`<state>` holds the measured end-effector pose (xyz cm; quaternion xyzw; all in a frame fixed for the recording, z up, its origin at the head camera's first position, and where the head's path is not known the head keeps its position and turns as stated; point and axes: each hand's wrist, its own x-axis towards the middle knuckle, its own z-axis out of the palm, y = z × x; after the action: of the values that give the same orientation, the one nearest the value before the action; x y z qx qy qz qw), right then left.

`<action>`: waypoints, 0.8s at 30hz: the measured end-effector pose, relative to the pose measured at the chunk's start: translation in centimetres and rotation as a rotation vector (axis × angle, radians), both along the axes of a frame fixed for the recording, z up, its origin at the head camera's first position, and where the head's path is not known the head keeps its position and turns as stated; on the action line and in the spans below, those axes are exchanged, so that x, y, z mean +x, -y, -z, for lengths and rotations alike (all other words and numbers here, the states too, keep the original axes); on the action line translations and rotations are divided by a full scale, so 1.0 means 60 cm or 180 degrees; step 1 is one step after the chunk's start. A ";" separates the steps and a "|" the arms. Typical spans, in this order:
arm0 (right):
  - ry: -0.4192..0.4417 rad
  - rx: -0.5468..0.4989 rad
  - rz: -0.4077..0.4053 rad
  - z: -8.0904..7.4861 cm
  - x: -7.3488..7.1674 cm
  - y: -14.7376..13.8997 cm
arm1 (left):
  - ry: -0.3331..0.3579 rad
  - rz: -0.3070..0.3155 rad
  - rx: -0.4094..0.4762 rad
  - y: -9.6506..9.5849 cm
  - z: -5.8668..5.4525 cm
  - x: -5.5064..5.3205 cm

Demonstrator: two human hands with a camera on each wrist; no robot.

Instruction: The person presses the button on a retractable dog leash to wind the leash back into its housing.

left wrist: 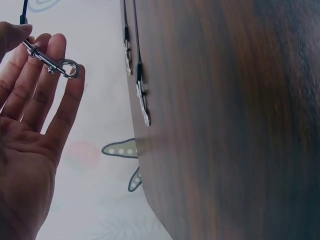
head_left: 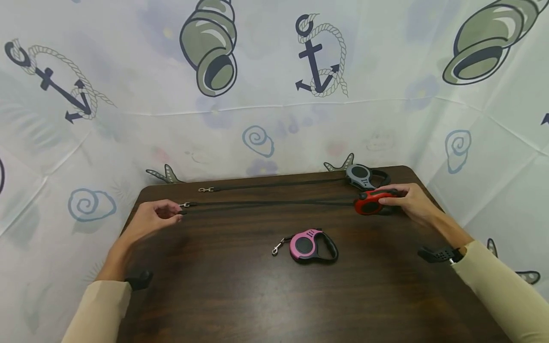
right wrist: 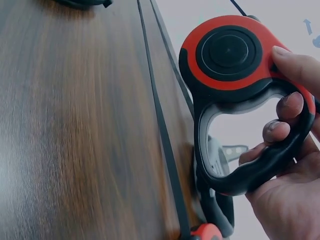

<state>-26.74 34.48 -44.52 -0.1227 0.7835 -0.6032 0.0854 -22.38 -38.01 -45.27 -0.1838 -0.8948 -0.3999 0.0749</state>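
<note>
My right hand [head_left: 405,202] grips the black loop handle of a red and black retractable leash [right wrist: 222,55], thumb on the casing. Far to the left, my left hand [head_left: 156,216] pinches the strap end by its metal clip [left wrist: 55,65], which lies across the fingers. The black strap [head_left: 257,206] runs between the two hands. Below the held leash, a red part [right wrist: 206,232] with a strap shows on the table; the rest of it is hidden. A second clip [left wrist: 144,105] lies on the table near my left hand.
A grey retractable leash [head_left: 359,176] lies at the back right, its strap [head_left: 279,184] stretched left to a clip [head_left: 206,189]. A pink retractable leash [head_left: 305,244] with a short clip end lies mid-table. Patterned cloth [head_left: 266,57] hangs behind the brown table [head_left: 274,305].
</note>
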 end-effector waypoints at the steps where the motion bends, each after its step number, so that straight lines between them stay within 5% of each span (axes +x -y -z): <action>1: -0.0019 0.0004 -0.0010 -0.001 0.000 0.003 | 0.0010 0.0011 0.0023 -0.002 -0.001 0.000; 24: -0.0297 -0.0043 -0.0219 -0.016 0.005 0.068 | 0.0235 0.0106 0.0206 -0.067 -0.006 0.001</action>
<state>-26.46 30.37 -43.56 -0.1780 0.7778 -0.5988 0.0687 -22.34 -33.99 -44.90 -0.1812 -0.8804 -0.4364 0.0411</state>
